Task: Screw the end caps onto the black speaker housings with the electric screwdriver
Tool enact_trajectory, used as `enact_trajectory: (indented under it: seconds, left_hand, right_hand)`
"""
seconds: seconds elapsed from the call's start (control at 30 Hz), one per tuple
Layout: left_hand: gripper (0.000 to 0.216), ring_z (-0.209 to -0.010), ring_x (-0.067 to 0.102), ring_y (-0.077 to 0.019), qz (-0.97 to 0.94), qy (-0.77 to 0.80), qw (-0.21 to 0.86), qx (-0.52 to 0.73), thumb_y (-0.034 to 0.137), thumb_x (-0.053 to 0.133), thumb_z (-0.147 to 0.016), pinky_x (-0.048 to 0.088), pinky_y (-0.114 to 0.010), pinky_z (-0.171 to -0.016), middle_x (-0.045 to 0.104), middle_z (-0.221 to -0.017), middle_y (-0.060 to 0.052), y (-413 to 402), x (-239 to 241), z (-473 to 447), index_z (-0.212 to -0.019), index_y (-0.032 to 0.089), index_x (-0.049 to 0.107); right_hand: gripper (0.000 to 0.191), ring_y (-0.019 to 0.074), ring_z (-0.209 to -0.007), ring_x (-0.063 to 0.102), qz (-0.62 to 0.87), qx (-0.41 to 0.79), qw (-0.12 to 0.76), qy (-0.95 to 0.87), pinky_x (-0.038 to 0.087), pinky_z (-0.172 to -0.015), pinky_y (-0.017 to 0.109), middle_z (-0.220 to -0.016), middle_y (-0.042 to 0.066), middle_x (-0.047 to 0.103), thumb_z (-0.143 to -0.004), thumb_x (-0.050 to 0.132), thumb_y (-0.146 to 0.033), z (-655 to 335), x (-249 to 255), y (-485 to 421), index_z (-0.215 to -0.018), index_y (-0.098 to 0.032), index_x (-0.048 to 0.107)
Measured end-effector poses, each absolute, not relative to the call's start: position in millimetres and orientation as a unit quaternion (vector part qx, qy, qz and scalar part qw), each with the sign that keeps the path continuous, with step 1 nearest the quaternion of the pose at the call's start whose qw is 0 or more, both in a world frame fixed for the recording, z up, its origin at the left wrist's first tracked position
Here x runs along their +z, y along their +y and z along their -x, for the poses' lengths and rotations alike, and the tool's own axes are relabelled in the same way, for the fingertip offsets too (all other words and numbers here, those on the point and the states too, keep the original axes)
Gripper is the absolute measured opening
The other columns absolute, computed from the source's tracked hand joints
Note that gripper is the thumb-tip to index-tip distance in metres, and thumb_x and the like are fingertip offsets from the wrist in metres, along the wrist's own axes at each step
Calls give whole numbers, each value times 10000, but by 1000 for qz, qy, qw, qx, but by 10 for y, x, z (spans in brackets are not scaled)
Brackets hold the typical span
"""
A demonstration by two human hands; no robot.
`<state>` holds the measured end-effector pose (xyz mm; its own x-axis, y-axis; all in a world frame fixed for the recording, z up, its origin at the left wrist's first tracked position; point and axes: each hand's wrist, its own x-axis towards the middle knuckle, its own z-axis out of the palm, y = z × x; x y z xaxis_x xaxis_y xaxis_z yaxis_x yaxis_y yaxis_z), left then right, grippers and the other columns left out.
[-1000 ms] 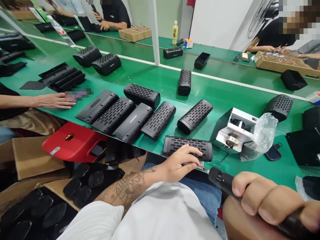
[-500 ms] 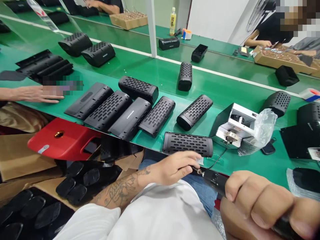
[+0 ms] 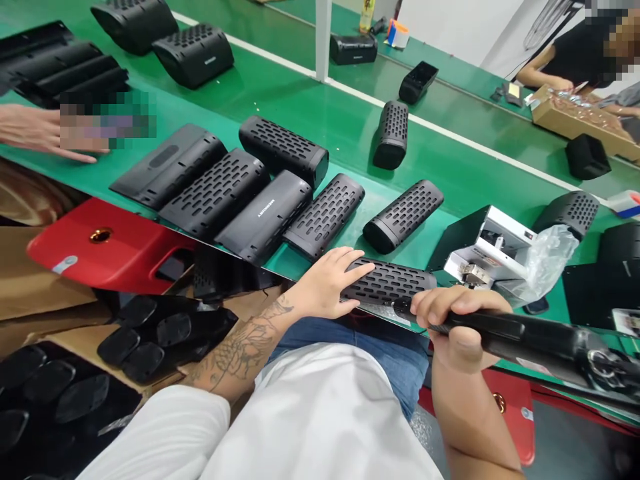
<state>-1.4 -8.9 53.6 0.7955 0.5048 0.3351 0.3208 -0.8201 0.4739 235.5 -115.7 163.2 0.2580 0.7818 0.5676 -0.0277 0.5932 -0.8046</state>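
Speaker shell (image 3: pixel 387 283), black and slotted, lies lengthwise at the bench (image 3: pixel 350 143) near edge, at six o'clock from a row of five more shells (image 3: pixel 235 193) fanned side by side. Your left hand (image 3: pixel 327 283) rests flat on its left end, fingers (image 3: pixel 357 270) spread loosely over the top. Your right hand (image 3: pixel 453 320) is wrapped tight around one black electric screwdriver (image 3: pixel 525 337), its tip touching the shell's near side.

A row of black perforated speaker shells (image 3: pixel 260 193) lies on the green tabletop (image 3: pixel 350 143), beside a red plastic stool (image 3: pixel 107 247).
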Motion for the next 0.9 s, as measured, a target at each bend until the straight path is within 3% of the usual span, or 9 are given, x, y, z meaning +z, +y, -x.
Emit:
enact_trajectory:
  seconds: [0.2, 0.43, 0.8, 0.9]
  left_hand:
    - [869, -1594, 605, -494, -918, 202, 212, 267, 393, 888, -956, 543, -727, -1363, 576, -1761, -279, -70, 434, -15, -1749, 170, 612]
    - [875, -1600, 594, -499, -912, 212, 230, 264, 411, 918, -928, 551, -739, -1347, 590, -1758, -241, -71, 393, -45, -1737, 229, 640]
    - [873, -1580, 617, -499, -915, 203, 224, 267, 399, 910, -942, 571, -752, -1333, 582, -1766, -254, -50, 420, -5, -1747, 228, 620]
    - [867, -1597, 610, -499, -912, 208, 219, 277, 376, 886, -963, 576, -758, -1335, 585, -1754, -255, -67, 415, 2, -1763, 226, 585]
  right_hand:
    - [310, 133, -457, 614, 356, 320, 678, -558, 620, -525, 314, -642, -81, 680, -980, 981, -447, -2279, 1620, -1098, -959, -282, 720]
    - [235, 134, -479, 639, 301, 378, 619, -619, 631, -551, 317, -679, -66, 703, -992, 940, -318, -2369, 1565, -1094, -1000, -267, 711]
    - [249, 127, -466, 632, 313, 342, 638, -614, 619, -535, 300, -674, -82, 684, -1003, 945, -348, -2272, 1470, -1107, -1019, -285, 705]
    - [259, 126, -434, 603, 330, 314, 672, -584, 624, -512, 315, -657, -88, 685, -1008, 949, -436, -2412, 1560, -1162, -1050, -291, 738]
